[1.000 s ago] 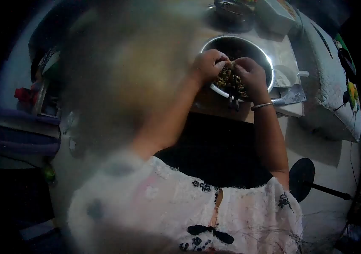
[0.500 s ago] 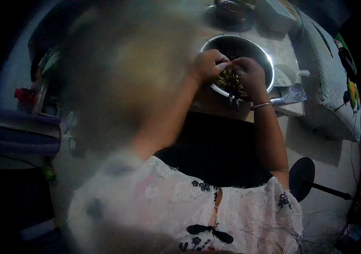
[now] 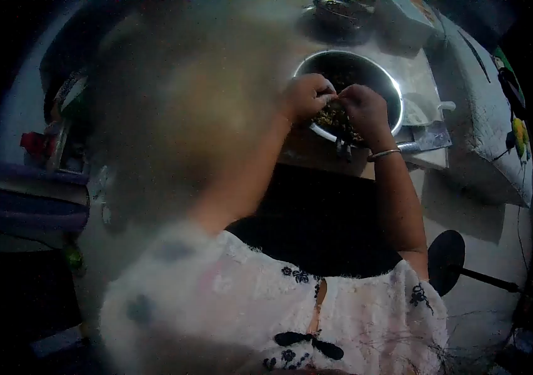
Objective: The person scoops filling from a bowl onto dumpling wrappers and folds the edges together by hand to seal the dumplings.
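Over a round metal bowl (image 3: pixel 397 85), my left hand (image 3: pixel 307 97) and my right hand (image 3: pixel 367 114) meet with their fingertips pinched together. Whatever lies between the fingers is too small and dim to name. Below them the bowl holds a chopped, yellowish-brown and dark mixture (image 3: pixel 327 119). A dark, narrow handle-like piece (image 3: pixel 344 150) sticks out past the near rim, beneath my right hand. A bangle (image 3: pixel 384 154) circles my right wrist.
Beside the bowl on the right is a whitish container with a handle (image 3: pixel 421 110). A dark glossy pot (image 3: pixel 341 17) and a white box (image 3: pixel 406 28) stand behind. A black disc on a rod (image 3: pixel 446 262) is at lower right. Blur covers the left-centre.
Both hands keep their pinch over the bowl, with only a slight shift of the fingers. The whole view has moved very little.
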Available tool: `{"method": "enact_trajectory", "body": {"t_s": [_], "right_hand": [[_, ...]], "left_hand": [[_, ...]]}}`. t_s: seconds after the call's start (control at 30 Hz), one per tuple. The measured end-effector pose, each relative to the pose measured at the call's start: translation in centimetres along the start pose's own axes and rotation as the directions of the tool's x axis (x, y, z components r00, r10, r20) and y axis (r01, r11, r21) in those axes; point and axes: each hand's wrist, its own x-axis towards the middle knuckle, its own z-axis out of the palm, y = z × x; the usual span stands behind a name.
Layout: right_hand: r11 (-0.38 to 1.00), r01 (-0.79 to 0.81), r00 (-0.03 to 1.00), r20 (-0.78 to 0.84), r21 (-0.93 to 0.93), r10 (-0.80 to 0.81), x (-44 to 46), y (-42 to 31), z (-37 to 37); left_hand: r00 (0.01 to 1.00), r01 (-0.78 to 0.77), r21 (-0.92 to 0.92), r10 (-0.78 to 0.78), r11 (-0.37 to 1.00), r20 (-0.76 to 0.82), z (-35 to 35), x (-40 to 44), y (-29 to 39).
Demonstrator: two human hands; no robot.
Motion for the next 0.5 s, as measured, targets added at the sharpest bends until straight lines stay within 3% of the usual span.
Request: {"method": "enact_trajectory", "body": {"t_s": [0.27, 0.33, 0.37, 0.43, 0.5], "right_hand": [[1.000, -0.004, 1.000, -0.012, -0.013, 0.004, -0.2, -0.3, -0.1], [0.961, -0.196, 0.980, 0.062, 0.194, 0.187, -0.1, -0.3, -0.2], [0.962, -0.194, 0.981, 0.062, 0.194, 0.185, -0.1, -0.1, -0.1], [0.858, -0.254, 0.966, 0.074, 0.446, 0.247, -0.2, 0.5, -0.1], [0.834, -0.282, 0.959, 0.115, 0.474, 0.259, -0.2, 0.5, -0.5]], "left_hand": [[0.999, 0.054, -0.046, -0.053, 0.998, 0.010, 0.5, 0.1, -0.9], [0.999, 0.032, 0.019, -0.031, 0.999, -0.016, 0.5, 0.3, -0.8], [0.999, 0.031, 0.020, -0.031, 0.999, -0.018, 0.5, 0.3, -0.8], [0.999, -0.001, -0.006, 0.001, 1.000, -0.042, 0.4, 0.3, -0.8], [0.999, 0.014, 0.019, -0.013, 1.000, -0.046, 0.4, 0.3, -0.8]]}}
